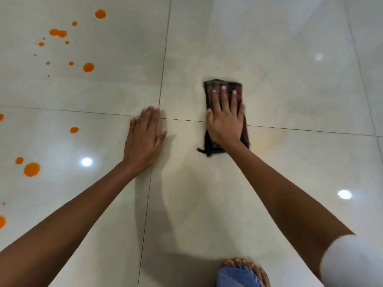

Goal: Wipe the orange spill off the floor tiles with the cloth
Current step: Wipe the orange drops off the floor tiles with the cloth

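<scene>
Cloth (238,88) — 1, pressed by flat right hand (226,123); left hand (143,139) flat on tile (290,79), empty

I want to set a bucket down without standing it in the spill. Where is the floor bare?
Bare: the tiles right of the cloth and right hand, and the stretch between the forearms, from the hands back to the foot. Crowded: the tiles left of the left hand, dotted with orange drops.

Indoors, likely a home — large glossy cream tiles (290,83) with thin grout lines (164,59), round lamp reflections (86,161) shining in them — and a bare foot (257,269) beside a blue hem (236,276).
</scene>
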